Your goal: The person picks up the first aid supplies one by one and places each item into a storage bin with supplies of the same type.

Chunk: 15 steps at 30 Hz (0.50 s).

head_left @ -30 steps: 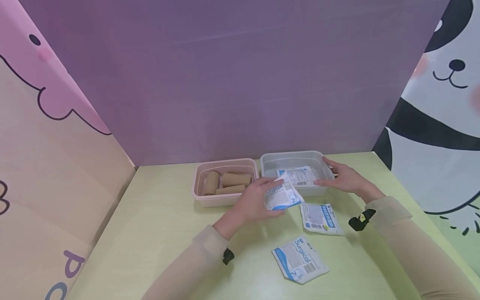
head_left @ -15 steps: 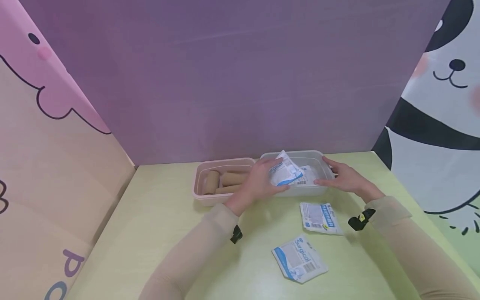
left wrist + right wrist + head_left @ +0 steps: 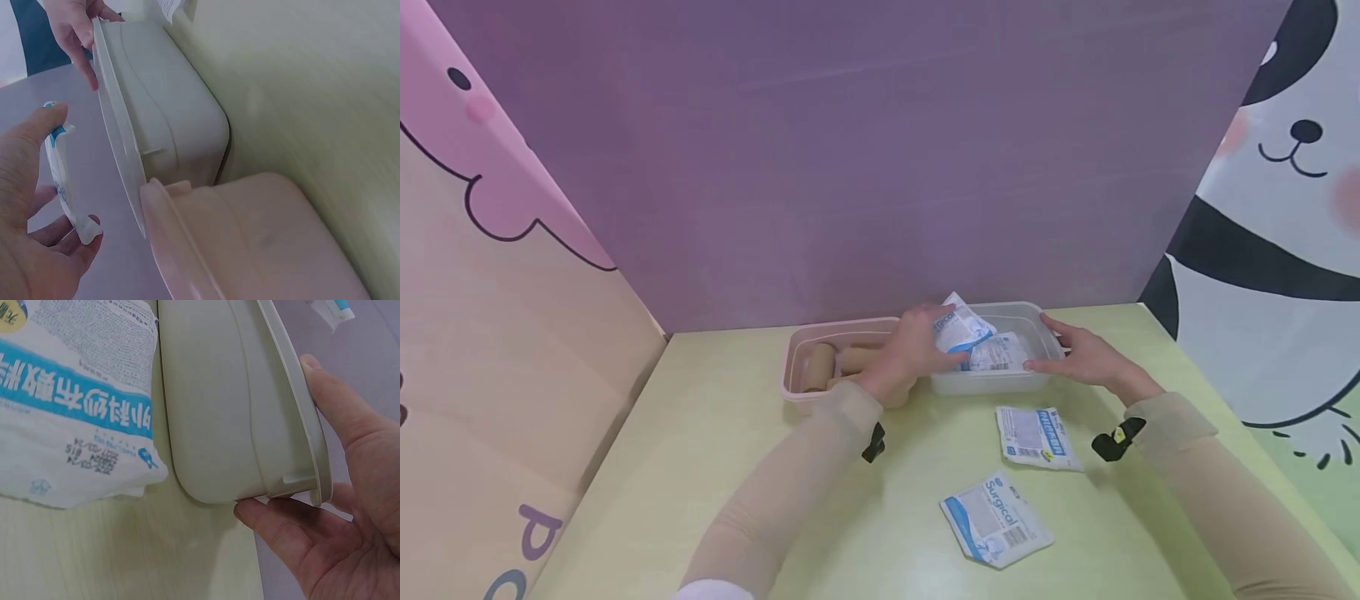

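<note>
My left hand (image 3: pixel 917 346) pinches a white and blue gauze packet (image 3: pixel 961 327) over the left part of the pale grey plastic box (image 3: pixel 992 383). In the left wrist view the packet (image 3: pixel 60 169) is seen edge-on, between thumb and fingers. Another gauze packet (image 3: pixel 997 353) lies inside the box. My right hand (image 3: pixel 1086 354) holds the box's right end, thumb at the rim and fingers against the outer wall in the right wrist view. Two more gauze packets lie on the table, one (image 3: pixel 1040 437) just before the box and one (image 3: pixel 997 521) nearer to me.
Left of the grey box stands a pink plastic box (image 3: pixel 801 403) with several brown rolls (image 3: pixel 820 367) in it, partly hidden by my left hand. Both boxes stand at the table's back edge, before a purple panel (image 3: pixel 880 167). Printed panels rise on both sides.
My left hand has carried its gauze packet up and away from me, from in front of the grey box to over it. My right hand stays at the box's end.
</note>
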### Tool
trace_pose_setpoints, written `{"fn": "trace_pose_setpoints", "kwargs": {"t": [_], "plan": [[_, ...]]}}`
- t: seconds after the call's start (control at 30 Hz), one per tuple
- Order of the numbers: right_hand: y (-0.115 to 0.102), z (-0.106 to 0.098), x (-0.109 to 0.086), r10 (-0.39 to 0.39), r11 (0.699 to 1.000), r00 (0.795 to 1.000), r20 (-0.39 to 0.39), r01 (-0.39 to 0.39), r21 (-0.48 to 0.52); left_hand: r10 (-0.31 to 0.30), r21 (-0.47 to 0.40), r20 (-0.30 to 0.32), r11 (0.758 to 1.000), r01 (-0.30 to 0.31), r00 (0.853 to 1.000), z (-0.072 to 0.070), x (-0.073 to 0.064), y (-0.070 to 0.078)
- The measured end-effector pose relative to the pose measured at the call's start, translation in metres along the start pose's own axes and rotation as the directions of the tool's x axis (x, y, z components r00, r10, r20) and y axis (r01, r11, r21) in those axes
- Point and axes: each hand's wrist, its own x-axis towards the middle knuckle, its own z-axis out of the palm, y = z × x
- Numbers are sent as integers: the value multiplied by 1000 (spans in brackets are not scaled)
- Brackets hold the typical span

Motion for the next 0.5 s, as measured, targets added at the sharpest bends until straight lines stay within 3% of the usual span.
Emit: {"fn": "trace_pose_setpoints", "kwargs": {"t": [0.27,0.5], "plan": [[1,-2,-2,12,1000,1000,-4,-12,-14,0,9,-3,1000,0,1000,2,14,-3],[-2,-2,-2,9,1000,1000,-7,-9,-5,-51,56,17,997,49,999,11,24,-3]]}}
